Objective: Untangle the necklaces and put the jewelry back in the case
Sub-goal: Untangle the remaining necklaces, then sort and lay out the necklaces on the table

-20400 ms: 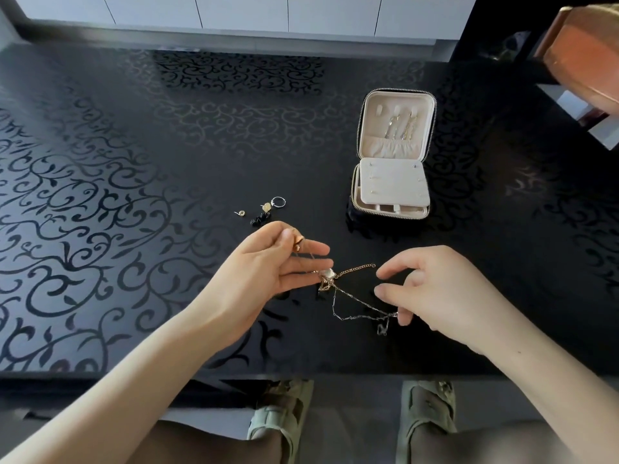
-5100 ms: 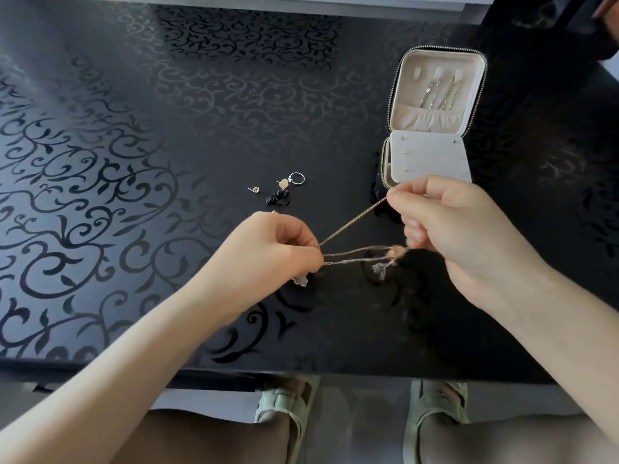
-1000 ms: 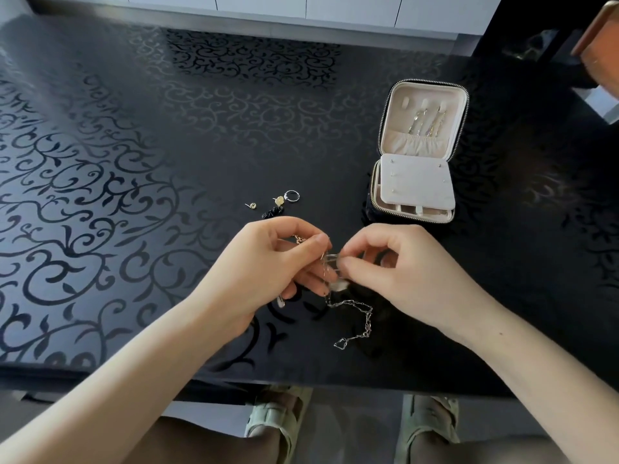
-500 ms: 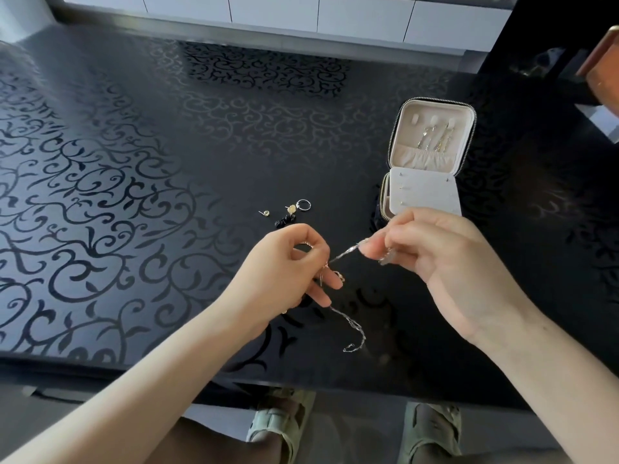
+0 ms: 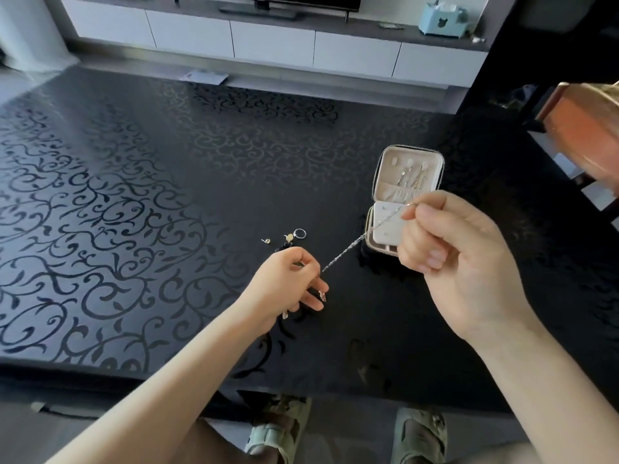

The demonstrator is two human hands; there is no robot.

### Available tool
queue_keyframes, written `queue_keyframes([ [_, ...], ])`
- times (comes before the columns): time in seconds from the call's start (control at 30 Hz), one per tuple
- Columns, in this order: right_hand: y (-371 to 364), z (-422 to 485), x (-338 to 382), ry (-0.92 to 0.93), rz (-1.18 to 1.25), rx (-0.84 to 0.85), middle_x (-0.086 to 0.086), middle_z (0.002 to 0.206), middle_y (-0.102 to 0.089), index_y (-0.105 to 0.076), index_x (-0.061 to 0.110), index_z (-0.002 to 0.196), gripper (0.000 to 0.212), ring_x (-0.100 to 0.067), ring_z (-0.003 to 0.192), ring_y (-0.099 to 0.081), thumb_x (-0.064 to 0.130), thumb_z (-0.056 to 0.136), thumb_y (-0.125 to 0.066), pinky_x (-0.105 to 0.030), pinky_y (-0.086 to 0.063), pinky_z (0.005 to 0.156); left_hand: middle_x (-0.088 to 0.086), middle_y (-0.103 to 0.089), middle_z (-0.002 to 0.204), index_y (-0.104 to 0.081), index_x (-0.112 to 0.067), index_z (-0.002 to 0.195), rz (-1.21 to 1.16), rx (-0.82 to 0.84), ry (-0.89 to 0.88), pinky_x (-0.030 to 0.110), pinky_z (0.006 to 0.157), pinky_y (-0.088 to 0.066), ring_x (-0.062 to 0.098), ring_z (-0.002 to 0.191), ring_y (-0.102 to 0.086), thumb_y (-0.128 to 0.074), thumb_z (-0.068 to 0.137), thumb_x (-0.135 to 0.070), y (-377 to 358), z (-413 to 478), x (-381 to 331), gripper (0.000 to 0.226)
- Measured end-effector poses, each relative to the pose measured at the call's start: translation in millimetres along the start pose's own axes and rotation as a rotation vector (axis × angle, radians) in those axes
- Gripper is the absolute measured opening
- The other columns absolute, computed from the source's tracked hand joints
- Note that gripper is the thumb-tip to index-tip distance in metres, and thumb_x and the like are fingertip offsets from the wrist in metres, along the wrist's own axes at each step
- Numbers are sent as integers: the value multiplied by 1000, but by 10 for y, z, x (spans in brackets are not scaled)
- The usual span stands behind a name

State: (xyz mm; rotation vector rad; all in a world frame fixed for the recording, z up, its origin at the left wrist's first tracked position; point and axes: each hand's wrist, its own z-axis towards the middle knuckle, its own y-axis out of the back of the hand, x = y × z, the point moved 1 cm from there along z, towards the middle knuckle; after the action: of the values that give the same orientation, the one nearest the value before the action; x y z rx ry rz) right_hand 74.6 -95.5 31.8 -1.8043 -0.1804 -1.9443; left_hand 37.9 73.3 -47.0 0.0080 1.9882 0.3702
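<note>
Soft daylight falls on the glossy black table [image 5: 134, 195], leaving a pale sheen at its far left corner and a dim near edge. Wide-angle distortion bows the table's edges. The necklace [image 5: 345, 255] looks slightly smeared; the chair [image 5: 582, 139] beyond the right edge is blurred.

The right hand [image 5: 462, 262] hides a corner of the case [image 5: 388, 175]; the chain [image 5: 345, 252] ends unseen inside the left fingers [image 5: 306, 264].
</note>
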Motion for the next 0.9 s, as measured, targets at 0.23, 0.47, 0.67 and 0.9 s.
queue_keyframes([
  [0.23,-64,3,373,22,-174,-12,9,42,-26,-66,19,60,23,-9,45,-20,13,78,-54,-26,-17,49,1,-62,70,-55,-13,69,-60,-9,55,20,43,-30,18,62,-59,-47,83,-10,-65,-6,-150,17],
  [0.47,-198,57,269,-186,-456,-55,12,41,-24,-70,12,77,14,-7,42,-20,13,86,-60,-23,-17,48,16,-65,102,-63,-2,98,-331,89,142,17,45,-43,22,69,-68,-40,88,11,-40,-146,-239,28],
  [0.67,-346,104,313,-179,-255,21,9,42,-23,-68,10,82,16,-8,42,-17,10,91,-54,-21,-16,43,3,-51,134,-65,-15,105,-205,119,77,17,47,-47,20,90,-69,-32,78,24,-36,-228,-226,58],
  [0.9,-382,172,513,-129,8,8,8,40,-21,-66,8,84,16,-8,40,-14,10,91,-52,-25,-12,45,-2,-45,135,-54,-22,128,-13,108,-55,25,48,-53,18,101,-62,-36,74,21,-38,-200,-168,71],
])
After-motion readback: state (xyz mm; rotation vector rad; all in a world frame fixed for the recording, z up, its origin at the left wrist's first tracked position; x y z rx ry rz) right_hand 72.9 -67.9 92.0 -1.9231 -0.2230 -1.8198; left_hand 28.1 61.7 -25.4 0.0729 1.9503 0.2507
